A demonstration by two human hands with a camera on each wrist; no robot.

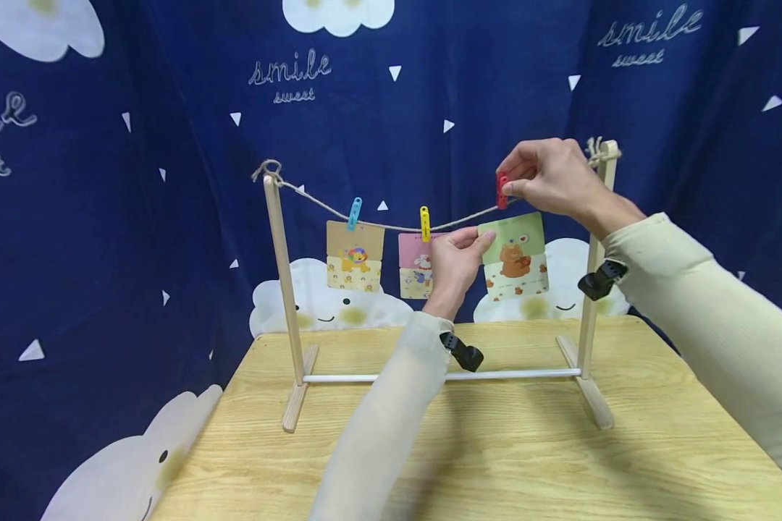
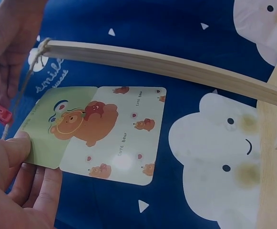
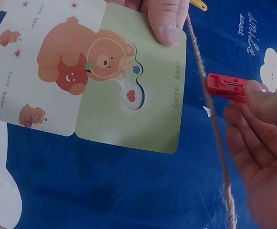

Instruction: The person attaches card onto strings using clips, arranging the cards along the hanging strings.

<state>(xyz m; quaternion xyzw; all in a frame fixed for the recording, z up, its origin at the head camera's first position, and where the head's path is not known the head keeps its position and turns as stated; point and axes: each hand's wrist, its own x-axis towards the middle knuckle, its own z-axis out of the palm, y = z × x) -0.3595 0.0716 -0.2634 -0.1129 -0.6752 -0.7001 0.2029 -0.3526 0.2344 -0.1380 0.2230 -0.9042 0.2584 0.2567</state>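
My left hand (image 1: 457,264) pinches the left edge of a green and white bear card (image 1: 515,253) between thumb and fingers. The card hangs just below a twine line (image 1: 464,219), slightly tilted. In my right hand (image 1: 557,177) a red clothespin (image 1: 502,191) is pinched between thumb and fingers. In the right wrist view the tip of the red clothespin (image 3: 219,85) meets the twine (image 3: 213,114), while the card (image 3: 128,81) stays a little apart from both. Further left hang a lion card (image 1: 355,260) under a blue clothespin (image 1: 355,215) and a pink card (image 1: 414,253) under a yellow clothespin (image 1: 425,223).
The twine is tied to two wooden posts, left (image 1: 284,289) and right (image 1: 589,304), joined low down by a white rod (image 1: 515,375). Their feet stand on a wooden table (image 1: 508,449). A dark blue curtain (image 1: 182,217) with clouds hangs behind.
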